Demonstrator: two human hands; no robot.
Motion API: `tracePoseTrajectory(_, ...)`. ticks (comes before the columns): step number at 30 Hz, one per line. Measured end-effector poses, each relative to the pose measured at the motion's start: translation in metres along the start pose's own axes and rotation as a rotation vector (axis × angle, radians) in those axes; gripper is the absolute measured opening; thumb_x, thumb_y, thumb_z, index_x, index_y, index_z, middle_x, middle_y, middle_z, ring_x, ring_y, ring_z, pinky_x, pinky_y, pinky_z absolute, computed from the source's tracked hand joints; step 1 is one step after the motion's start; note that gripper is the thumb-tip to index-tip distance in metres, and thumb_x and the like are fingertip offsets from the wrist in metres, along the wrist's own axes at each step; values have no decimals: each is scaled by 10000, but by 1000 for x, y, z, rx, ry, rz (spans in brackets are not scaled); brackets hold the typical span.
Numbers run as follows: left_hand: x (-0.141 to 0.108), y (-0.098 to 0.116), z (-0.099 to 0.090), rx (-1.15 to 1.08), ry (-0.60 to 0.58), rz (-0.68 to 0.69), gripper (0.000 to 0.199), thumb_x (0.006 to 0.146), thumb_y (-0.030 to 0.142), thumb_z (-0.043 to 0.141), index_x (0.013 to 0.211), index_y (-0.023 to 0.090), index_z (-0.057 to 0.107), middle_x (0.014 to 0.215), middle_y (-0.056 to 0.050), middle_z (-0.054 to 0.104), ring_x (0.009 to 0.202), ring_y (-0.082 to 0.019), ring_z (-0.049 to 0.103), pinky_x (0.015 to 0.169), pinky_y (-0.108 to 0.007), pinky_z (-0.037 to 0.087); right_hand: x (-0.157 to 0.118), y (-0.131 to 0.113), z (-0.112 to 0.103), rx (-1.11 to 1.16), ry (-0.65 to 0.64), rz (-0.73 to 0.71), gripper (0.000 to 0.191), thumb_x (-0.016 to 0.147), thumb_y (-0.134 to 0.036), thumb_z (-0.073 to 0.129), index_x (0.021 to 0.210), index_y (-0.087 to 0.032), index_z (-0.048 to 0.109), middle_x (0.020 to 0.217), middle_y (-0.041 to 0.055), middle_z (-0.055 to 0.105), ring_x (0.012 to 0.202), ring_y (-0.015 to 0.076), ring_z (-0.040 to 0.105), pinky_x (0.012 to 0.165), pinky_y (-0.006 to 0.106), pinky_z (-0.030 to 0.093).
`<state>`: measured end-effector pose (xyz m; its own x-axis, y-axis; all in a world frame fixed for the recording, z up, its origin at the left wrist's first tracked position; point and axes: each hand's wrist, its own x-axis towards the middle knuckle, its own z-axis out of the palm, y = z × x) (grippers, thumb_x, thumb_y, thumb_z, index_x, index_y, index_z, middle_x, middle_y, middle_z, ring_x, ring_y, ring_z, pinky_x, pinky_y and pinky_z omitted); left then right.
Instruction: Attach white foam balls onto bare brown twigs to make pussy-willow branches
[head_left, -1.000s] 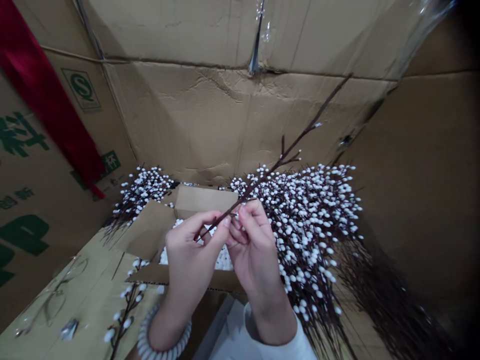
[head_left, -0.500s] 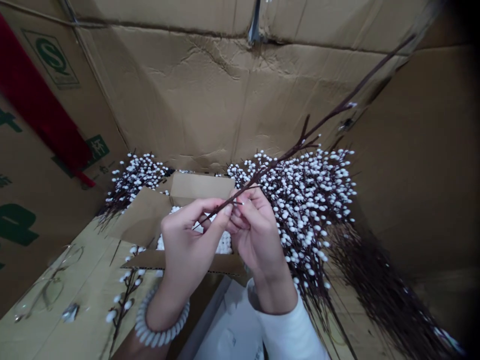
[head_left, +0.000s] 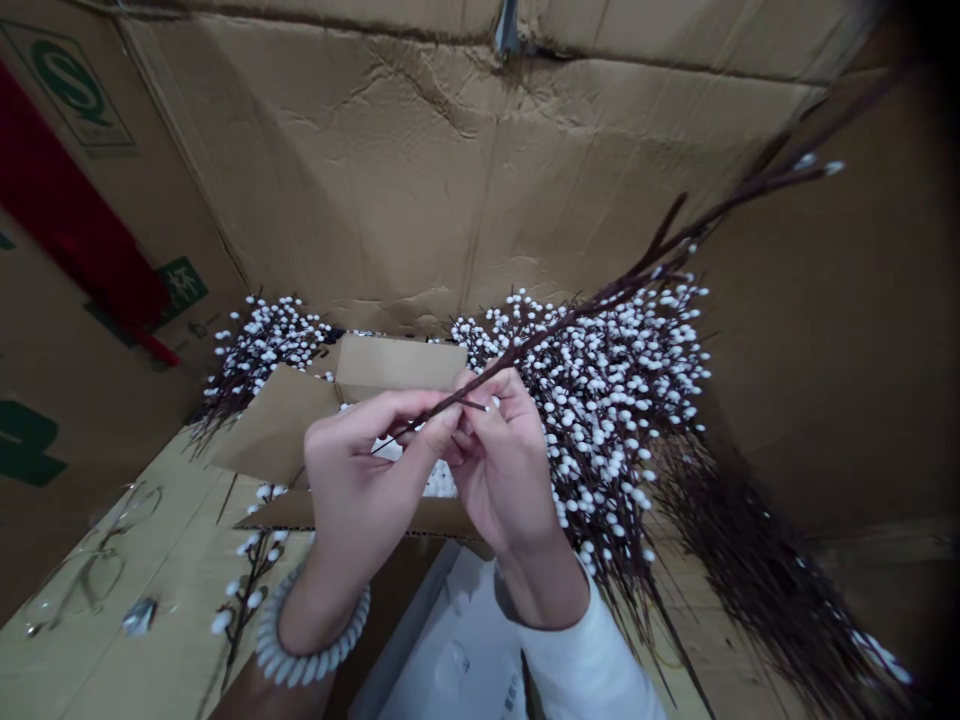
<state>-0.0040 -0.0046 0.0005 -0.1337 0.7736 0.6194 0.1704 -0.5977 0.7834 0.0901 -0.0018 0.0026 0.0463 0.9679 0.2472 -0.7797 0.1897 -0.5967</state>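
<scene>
A long dark brown branch (head_left: pixel 555 332) with short side twigs slants from the middle up to the upper right. Near its lower end, my left hand (head_left: pixel 375 470) pinches it between thumb and fingers. My right hand (head_left: pixel 506 460) is closed close beside it, with a small white berry (head_left: pixel 492 403) at its fingertips, next to a short side twig. Under both hands stands an open cardboard box (head_left: pixel 401 368) holding white berries (head_left: pixel 441 482); the hands hide part of it.
Bunches of white-berried stems lie at the back left (head_left: pixel 270 340) and right (head_left: pixel 607 390). Bare brown stems (head_left: pixel 757 560) lie at the far right. A berried twig (head_left: pixel 251 590), glasses (head_left: pixel 97 570) and a small shiny object (head_left: pixel 139 617) are at left. Cardboard walls (head_left: pixel 360 170) stand around.
The branch has swung lower and reaches further right, its upper twigs nearer the camera. Both hands have shifted slightly left, still at the branch's lower end. The view has moved a little.
</scene>
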Motion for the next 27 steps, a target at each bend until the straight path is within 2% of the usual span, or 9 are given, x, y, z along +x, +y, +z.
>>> tracePoseTrajectory(5,7,0,2,-195,-153,-204,111,745,129,713,748,221,775,571,42,711,395,-66,544,348,-138,420,-4,-8,-4,-22,48,58,253,753,-309,771,664,-186,569,563,-83,486,456,31,297,433,110,316)
tracePoseTrajectory(9,10,-1,-1,-199,-98,-305,71,740,159,721,752,196,779,569,19,697,361,-53,465,330,-144,399,-5,-17,-6,-14,68,118,175,831,-348,686,805,-177,662,580,-79,436,461,35,257,442,123,316)
tracePoseTrajectory(12,11,2,-4,-156,-75,-296,93,783,191,693,784,185,786,577,4,697,368,-52,440,329,-145,368,-1,-26,-11,21,95,143,114,810,-249,661,896,-175,670,644,-55,477,490,44,331,469,140,357)
tracePoseTrajectory(15,9,6,-3,-172,-60,-270,139,816,209,671,891,210,788,642,2,717,499,-82,572,456,-152,467,3,-33,-17,12,109,159,164,747,-150,673,911,-163,669,658,-43,513,507,49,377,481,141,374)
tracePoseTrajectory(17,8,8,-1,-197,-75,-264,245,816,219,682,1047,241,764,725,-3,739,671,-121,660,623,-193,538,5,-34,-20,-23,88,165,158,766,-176,685,922,-161,669,649,-44,543,457,35,309,438,131,330)
tracePoseTrajectory(19,6,7,0,-208,-112,-262,339,821,272,691,1159,263,722,783,-16,749,776,-155,679,701,-238,548,6,-32,-21,-71,63,156,121,815,-267,682,890,-173,660,584,-65,522,418,32,217,404,130,276)
tracePoseTrajectory(21,5,6,0,-211,-140,-262,357,861,384,641,1190,262,708,792,-38,750,746,-171,664,638,-256,531,6,-28,-21,-126,56,122,180,846,-357,667,801,-188,625,501,-93,434,416,45,178,399,135,254)
tracePoseTrajectory(24,6,4,0,-190,-127,-314,438,909,513,509,1151,225,734,644,-41,716,536,-152,557,447,-254,410,6,-26,-20,-161,59,80,254,829,-389,688,724,-200,554,499,-100,371,444,59,202,422,139,264)
tracePoseTrajectory(27,8,5,2,-185,-52,-391,357,858,447,593,1022,188,778,559,-22,697,464,-135,493,430,-253,373,4,-27,-19,-153,51,89,237,796,-327,724,739,-207,527,575,-90,423,455,51,207,432,141,264)
